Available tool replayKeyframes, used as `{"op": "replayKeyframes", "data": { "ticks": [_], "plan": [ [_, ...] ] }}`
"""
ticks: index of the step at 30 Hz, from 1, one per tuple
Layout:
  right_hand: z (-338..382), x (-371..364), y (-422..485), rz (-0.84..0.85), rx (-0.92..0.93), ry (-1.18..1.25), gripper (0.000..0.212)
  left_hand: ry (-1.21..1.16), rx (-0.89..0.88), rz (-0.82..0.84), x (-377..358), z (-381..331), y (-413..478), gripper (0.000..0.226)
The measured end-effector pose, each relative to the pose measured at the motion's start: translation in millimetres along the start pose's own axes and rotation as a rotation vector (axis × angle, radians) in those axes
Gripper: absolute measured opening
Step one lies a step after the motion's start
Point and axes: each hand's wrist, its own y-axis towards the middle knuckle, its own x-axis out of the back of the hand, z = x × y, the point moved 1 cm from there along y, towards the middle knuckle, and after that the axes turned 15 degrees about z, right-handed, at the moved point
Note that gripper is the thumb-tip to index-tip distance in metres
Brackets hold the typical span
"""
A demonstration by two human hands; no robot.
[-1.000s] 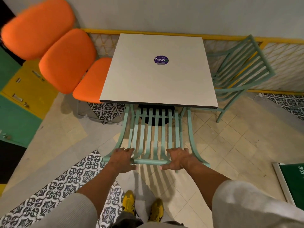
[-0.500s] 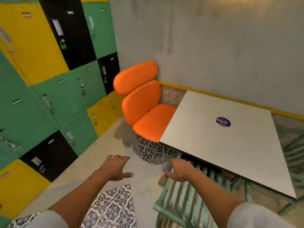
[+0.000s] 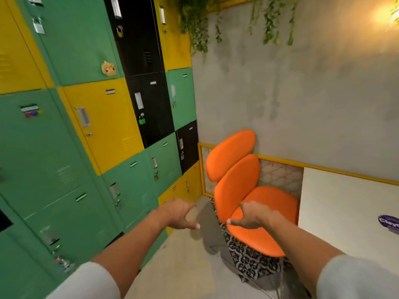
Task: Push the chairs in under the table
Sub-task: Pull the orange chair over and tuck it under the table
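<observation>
An orange cushioned chair (image 3: pixel 237 182) with a three-part padded back and seat stands at the left side of the white table (image 3: pixel 345 203), its seat edge near the tabletop. My left hand (image 3: pixel 179 214) hangs in the air left of the chair, fingers apart, holding nothing. My right hand (image 3: pixel 252 214) is raised in front of the orange seat, also with spread fingers and nothing in it. Neither hand touches the chair. The green slatted chairs are out of view.
A wall of green, yellow and black lockers (image 3: pixel 97 137) runs along the left. A grey wall (image 3: pixel 302 93) with a yellow rail (image 3: pixel 323 168) stands behind chair and table. Patterned floor tiles (image 3: pixel 250 255) lie under the orange chair; pale floor (image 3: pixel 183 266) lies between lockers and chair.
Both hands have let go of the green slatted chair's back and lifted. The view has swung left and up, toward the orange chair and the lockers.
</observation>
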Motion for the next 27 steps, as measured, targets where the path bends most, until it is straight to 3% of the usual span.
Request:
{"op": "replayKeyframes", "data": {
  "ticks": [5, 14, 19, 27],
  "plan": [
    [22, 56, 64, 0.025, -0.043, 0.011, 0.114, 0.014, -0.022, -0.022, 38, 78, 47, 0.095],
    [32, 151, 206, 0.008, -0.107, -0.061, 0.096, 0.031, -0.019, 0.043, 85, 185, 148, 0.094],
    [49, 214, 266, -0.118, -0.104, -0.11, 0.086, 0.042, 0.02, 0.039, 134, 253, 213, 0.101],
    [41, 252, 341, -0.091, -0.219, -0.051, 0.085, 0.176, -0.224, -0.069, 209, 293, 345, 0.102]
  ]
}}
